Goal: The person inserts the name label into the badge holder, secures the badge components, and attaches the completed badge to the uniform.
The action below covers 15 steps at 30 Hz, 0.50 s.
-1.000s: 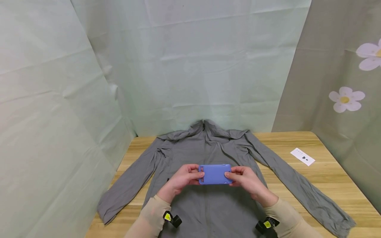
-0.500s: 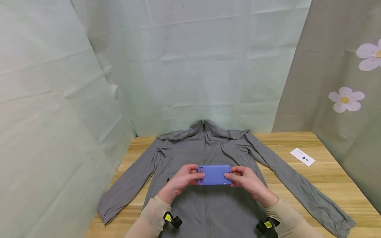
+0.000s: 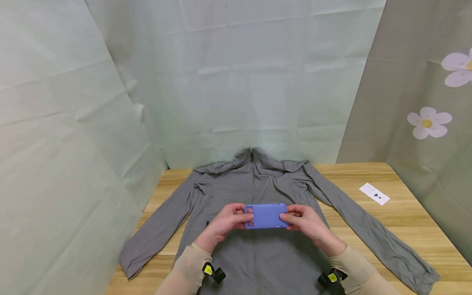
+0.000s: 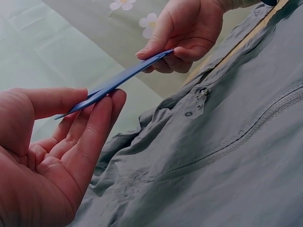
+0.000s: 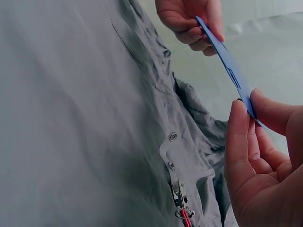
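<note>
Wooden table [image 3: 411, 219]; left grip [image 3: 228, 222], right grip [image 3: 307, 224] narrowly parted, pinching blue case [image 3: 266, 216].

pale creased sheets [image 3: 250, 82] behind a wood-grain table [image 3: 402, 217]; white flowers [image 3: 427, 123] right.

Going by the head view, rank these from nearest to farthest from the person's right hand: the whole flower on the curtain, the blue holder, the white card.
1. Blue holder: pinched at its right end by the right hand.
2. White card: on the table, right of the jacket.
3. Whole flower: on the right-hand curtain, above the table.
</note>
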Each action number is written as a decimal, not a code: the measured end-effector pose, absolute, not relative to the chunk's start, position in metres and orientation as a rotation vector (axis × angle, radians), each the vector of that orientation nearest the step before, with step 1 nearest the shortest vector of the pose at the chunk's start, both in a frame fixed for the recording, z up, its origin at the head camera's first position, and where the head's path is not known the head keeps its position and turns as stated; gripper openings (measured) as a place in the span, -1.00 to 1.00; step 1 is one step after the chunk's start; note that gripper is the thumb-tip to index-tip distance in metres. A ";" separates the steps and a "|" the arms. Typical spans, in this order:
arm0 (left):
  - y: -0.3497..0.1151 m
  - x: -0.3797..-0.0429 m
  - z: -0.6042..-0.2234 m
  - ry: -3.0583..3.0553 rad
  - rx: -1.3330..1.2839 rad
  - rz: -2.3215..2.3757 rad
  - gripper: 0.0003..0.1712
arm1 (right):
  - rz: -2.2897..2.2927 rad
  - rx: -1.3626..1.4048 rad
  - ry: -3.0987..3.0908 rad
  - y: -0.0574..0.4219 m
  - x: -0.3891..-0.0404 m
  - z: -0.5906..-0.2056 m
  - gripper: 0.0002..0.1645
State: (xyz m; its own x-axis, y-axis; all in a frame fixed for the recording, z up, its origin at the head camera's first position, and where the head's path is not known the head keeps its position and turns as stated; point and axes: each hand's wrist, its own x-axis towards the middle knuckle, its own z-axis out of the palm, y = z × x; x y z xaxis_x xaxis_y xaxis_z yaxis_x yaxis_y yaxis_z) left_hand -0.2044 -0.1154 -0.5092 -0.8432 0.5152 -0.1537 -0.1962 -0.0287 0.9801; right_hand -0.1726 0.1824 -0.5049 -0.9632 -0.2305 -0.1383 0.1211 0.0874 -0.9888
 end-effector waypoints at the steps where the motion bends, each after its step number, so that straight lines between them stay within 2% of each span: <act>1: -0.115 -0.204 -0.509 1.770 0.333 1.923 -0.95 | -1.959 -0.115 2.110 0.183 -0.173 -0.505 -0.61; 15: -0.123 -0.207 -0.511 1.770 0.324 1.951 -0.87 | -2.013 -0.076 2.101 0.188 -0.172 -0.503 -0.66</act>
State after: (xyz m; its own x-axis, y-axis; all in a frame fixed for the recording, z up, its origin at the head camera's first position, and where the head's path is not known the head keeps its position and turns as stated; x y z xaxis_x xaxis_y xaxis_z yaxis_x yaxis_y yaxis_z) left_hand -0.2067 -0.1235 -0.5114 -0.8555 0.4976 -0.1431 -0.1909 -0.0462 0.9805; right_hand -0.1721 0.1882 -0.5026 -0.9721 -0.1956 -0.1299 0.1214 0.0546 -0.9911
